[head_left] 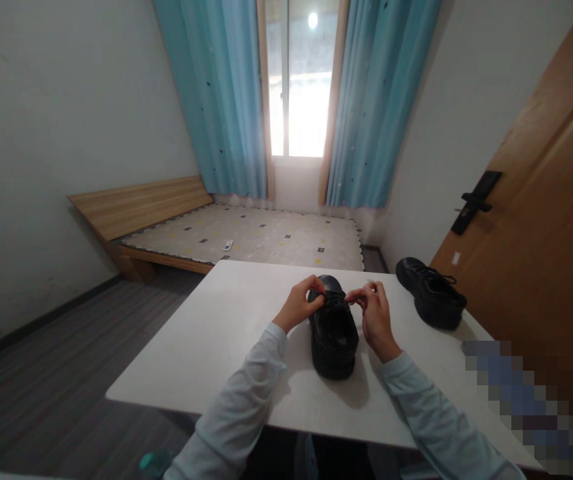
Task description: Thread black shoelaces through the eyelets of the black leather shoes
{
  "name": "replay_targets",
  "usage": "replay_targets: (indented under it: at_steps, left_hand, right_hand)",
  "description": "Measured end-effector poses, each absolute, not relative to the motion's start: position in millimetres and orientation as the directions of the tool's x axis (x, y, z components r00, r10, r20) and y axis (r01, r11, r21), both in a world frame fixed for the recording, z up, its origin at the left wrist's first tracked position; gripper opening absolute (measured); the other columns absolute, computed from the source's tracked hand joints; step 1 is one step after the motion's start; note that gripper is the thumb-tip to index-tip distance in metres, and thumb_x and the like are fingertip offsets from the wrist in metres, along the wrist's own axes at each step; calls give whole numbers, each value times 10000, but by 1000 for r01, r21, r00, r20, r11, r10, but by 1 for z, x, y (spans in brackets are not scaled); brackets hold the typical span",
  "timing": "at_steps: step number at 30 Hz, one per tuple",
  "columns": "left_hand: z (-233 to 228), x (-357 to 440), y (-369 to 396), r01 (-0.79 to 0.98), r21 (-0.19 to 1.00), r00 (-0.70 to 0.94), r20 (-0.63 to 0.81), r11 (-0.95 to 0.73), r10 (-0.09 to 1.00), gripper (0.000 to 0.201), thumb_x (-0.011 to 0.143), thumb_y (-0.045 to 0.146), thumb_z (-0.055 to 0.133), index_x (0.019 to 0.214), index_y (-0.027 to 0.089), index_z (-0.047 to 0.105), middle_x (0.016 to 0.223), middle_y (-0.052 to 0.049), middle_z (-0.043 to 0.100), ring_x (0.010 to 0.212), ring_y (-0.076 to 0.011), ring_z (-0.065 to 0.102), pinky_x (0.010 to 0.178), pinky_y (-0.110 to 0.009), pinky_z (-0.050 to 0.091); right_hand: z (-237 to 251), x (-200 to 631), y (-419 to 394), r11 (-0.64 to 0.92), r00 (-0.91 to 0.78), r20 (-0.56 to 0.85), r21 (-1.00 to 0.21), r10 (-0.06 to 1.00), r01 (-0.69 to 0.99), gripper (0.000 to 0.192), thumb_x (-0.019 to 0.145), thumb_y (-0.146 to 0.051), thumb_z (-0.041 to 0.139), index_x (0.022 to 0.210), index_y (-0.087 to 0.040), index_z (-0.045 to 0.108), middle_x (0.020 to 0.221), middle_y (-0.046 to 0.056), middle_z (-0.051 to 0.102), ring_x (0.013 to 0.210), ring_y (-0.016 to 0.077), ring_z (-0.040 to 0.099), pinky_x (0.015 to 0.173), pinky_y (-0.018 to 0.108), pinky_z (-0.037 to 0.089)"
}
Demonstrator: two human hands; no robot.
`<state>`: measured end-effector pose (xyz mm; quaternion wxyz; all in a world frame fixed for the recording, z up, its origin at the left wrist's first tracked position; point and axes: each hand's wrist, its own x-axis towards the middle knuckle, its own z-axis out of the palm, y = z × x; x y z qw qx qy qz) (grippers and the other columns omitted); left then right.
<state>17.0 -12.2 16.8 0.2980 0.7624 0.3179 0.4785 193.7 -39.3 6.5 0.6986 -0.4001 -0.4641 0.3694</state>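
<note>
A black leather shoe [333, 337] stands on the white table [216, 333], heel toward me and toe pointing away. My left hand [302, 303] pinches something at the shoe's lacing on its left side, and my right hand [375, 313] pinches at the lacing on the right side. The laces themselves are too dark and small to make out clearly. A second black shoe [431, 292] rests apart from my hands at the table's right, near the far edge.
A wooden door [546, 253] with a black handle stands close on the right. Beyond the table lies a low wooden bed [246, 237] under a window with blue curtains [226, 100]. Grey floor spreads to the left.
</note>
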Motion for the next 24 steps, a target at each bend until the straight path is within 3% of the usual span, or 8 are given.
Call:
replay_targets:
  at_steps: [4,8,12,18,24]
  left_hand:
    - [16,14,-13,245,717,361,558,-653,747,154,708,104,506,842,158,558,867,-31,600,879,-169,558,858,-326,445]
    - [20,13,-15,243,671,409,584,-701,701,188,771,214,564,952,180,600,970,-56,604,972,-202,549,906,-352,427]
    - [21,15,-16,254,637,450,589,-728,671,333,775,293,632,1098,215,606,1086,-74,588,1055,-212,525,958,-353,397]
    - [19,15,-14,327,660,374,567,-676,734,131,805,311,620,829,193,672,846,-43,648,877,-188,553,841,-328,418]
    - [19,14,-12,326,702,254,580,-633,774,271,770,406,644,666,172,557,742,-18,590,792,-168,527,777,-302,414]
  right_hand:
    - [15,210,-35,361,372,281,-918,885,-164,240,761,-391,611,768,-217,446,572,-45,626,556,120,587,568,245,426]
    - [17,223,-30,301,346,249,-948,905,-105,365,643,-376,722,831,-218,452,545,-64,579,521,115,528,515,228,393]
    - [13,226,-27,304,337,309,-950,889,69,536,555,-335,772,960,-227,437,704,-51,576,599,128,531,585,271,442]
    - [7,233,-24,255,442,419,-887,793,385,708,471,-348,803,1057,-214,427,882,9,525,706,165,512,644,321,443]
    - [10,241,-24,252,504,445,-878,740,406,687,500,-388,799,1070,-198,465,955,55,545,790,197,530,704,356,455]
